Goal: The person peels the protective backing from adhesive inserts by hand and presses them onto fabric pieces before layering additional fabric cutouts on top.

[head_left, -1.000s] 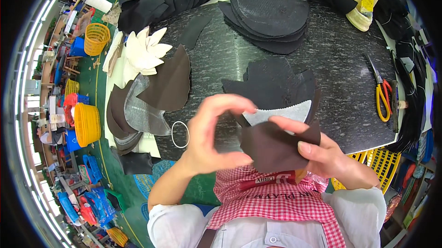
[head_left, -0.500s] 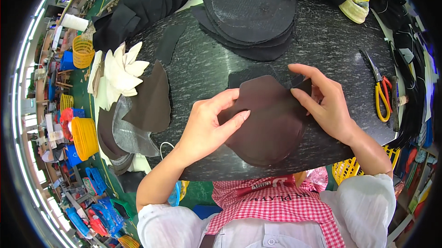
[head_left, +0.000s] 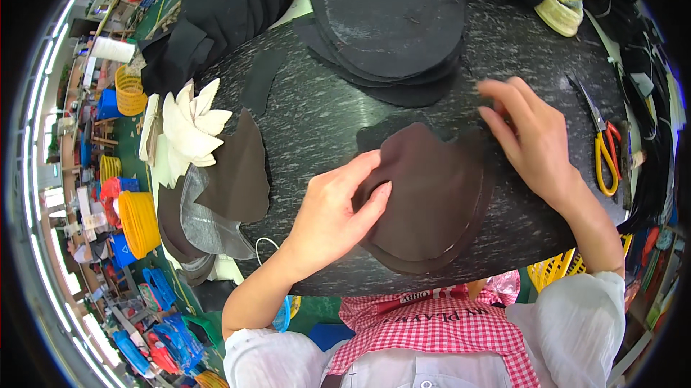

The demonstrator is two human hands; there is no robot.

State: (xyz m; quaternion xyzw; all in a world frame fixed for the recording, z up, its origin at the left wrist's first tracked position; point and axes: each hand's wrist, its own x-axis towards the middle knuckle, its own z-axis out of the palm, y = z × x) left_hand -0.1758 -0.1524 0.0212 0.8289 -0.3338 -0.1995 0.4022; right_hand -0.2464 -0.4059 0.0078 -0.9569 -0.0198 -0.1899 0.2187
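A dark brown cut piece [head_left: 432, 186] with rounded sides lies at the front middle of the table. At its left edge my left hand [head_left: 327, 208] pinches it between thumb and fingers. Another brown layer shows beneath its lower edge. A black piece [head_left: 371, 137] sticks out behind its top left. My right hand [head_left: 536, 136] hovers beyond the right edge, apart from the piece, thumb and bent fingers separated, nothing visible between them. Its fingertips are slightly blurred.
A stack of black pieces [head_left: 392, 21] lies farther back. At left are white pieces [head_left: 191, 125] and brown pieces [head_left: 241, 172]. Scissors [head_left: 604, 140] with yellow handles and a red-handled tool lie at right. Black pieces [head_left: 223, 14] fan out at far left.
My right hand has let go of the right side and moved up and right. The brown piece now lies slightly lower and turned, a second layer showing under it. My left hand keeps its pinch.
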